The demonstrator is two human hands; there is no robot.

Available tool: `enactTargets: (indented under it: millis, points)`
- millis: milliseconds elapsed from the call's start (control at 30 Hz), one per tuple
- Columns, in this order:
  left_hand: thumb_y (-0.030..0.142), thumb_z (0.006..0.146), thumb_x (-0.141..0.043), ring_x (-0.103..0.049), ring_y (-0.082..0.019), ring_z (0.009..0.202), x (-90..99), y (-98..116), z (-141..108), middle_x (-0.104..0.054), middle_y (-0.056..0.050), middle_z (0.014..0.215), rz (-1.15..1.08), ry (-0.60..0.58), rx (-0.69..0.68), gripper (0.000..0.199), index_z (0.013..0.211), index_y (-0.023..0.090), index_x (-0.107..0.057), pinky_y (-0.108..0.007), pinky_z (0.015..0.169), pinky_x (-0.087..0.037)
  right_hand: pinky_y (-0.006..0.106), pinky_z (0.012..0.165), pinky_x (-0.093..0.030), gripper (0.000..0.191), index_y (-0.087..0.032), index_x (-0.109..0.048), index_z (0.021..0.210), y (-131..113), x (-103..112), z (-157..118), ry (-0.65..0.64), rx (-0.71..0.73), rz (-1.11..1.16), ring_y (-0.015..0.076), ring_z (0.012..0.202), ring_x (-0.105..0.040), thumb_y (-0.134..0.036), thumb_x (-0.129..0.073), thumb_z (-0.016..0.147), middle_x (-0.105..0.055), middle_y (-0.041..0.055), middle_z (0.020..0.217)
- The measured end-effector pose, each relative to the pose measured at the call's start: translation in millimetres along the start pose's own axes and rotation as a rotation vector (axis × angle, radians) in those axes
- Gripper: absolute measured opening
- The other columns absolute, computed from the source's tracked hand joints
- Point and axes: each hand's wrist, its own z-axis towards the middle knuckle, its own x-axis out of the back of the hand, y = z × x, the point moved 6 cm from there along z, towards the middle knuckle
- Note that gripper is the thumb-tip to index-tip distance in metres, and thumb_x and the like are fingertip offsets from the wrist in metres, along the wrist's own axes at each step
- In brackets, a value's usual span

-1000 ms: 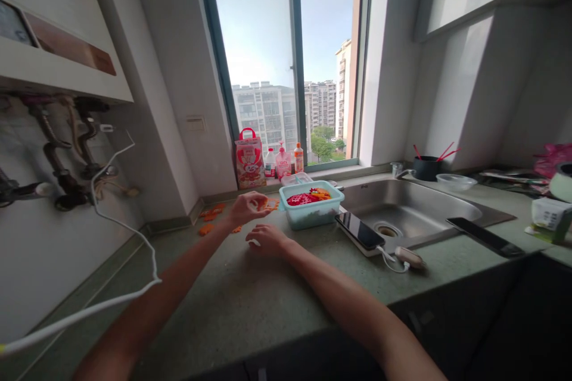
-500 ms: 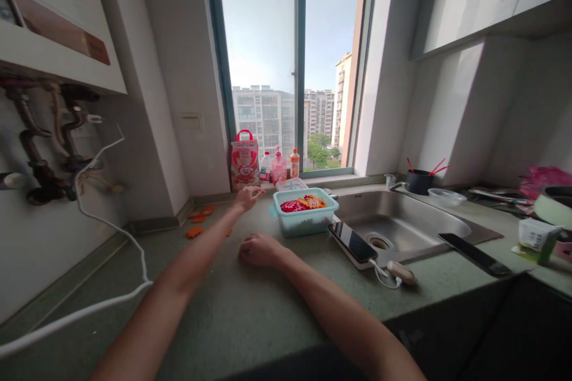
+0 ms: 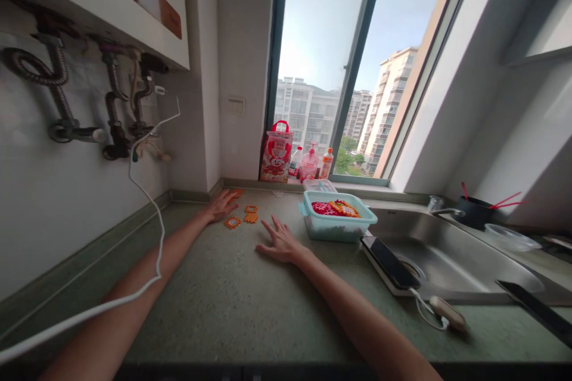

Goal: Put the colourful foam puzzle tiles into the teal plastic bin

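Observation:
Fingers stretched forward, my left hand (image 3: 218, 207) is low over the counter near the wall corner, its tips at an orange piece (image 3: 238, 193); whether they touch it I cannot tell. More orange flat pieces with toothed edges (image 3: 251, 214) lie between my hands, one of them an orange-and-white piece (image 3: 232, 222). My right hand (image 3: 281, 241) is open with fingers spread, low over the counter just left of a light-blue plastic box (image 3: 340, 229). Inside the box are red toothed pieces (image 3: 324, 208) and orange ones (image 3: 346, 209).
A sink (image 3: 447, 244) is at the right, with a phone (image 3: 393, 262) and a corded beige device (image 3: 448, 313) by its edge. A pink bag (image 3: 277, 158) and several bottles (image 3: 309, 164) stand by the window. A white cable (image 3: 156, 220) hangs across the left side.
My left hand has moved from beside the box to the orange pieces on the left. My right hand has gone from curled to spread. The view has turned left.

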Motion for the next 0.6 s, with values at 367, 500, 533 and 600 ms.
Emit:
enactTargets:
  millis: [367,500,533,600]
  points:
    - [0.081,0.093,-0.042,-0.038,-0.042,0.152,-25.9,-2,46,-0.042,-0.018,0.166,0.030,-0.118,0.020,0.083,0.147,0.023,-0.063,-0.059,0.126,-0.017,0.070,0.124,-0.008,0.107,-0.037,-0.016,0.169,9,-9,79,0.022,-0.108,-0.048,0.0406,0.162,-0.014,-0.091,-0.052,0.084,-0.012,0.0157,0.176]
    - [0.081,0.094,-0.039,-0.039,-0.038,0.152,-24.5,11,18,-0.043,-0.016,0.165,0.042,-0.161,-0.016,0.082,0.149,0.025,-0.061,-0.054,0.126,-0.022,0.073,0.122,-0.013,0.082,-0.039,-0.039,0.162,6,-7,86,0.025,-0.055,-0.074,0.0406,0.159,-0.022,-0.083,-0.045,0.094,-0.029,0.0120,0.173]
    - [0.082,0.092,-0.043,-0.038,-0.038,0.153,-23.9,16,8,-0.042,-0.015,0.166,0.046,-0.170,-0.025,0.083,0.151,0.027,-0.060,-0.054,0.127,-0.021,0.072,0.122,-0.015,0.076,-0.038,-0.044,0.160,5,-6,86,0.037,-0.053,-0.076,0.0400,0.158,-0.025,-0.081,-0.045,0.096,-0.034,0.0110,0.171]
    - [0.086,0.084,-0.054,-0.034,-0.039,0.155,-22.2,29,-12,-0.039,-0.013,0.169,0.067,-0.184,-0.047,0.089,0.154,0.031,-0.056,-0.055,0.127,-0.019,0.070,0.123,-0.016,0.068,-0.036,-0.050,0.155,2,-4,83,0.062,-0.058,-0.071,0.0381,0.157,-0.029,-0.075,-0.045,0.100,-0.040,0.0094,0.168]
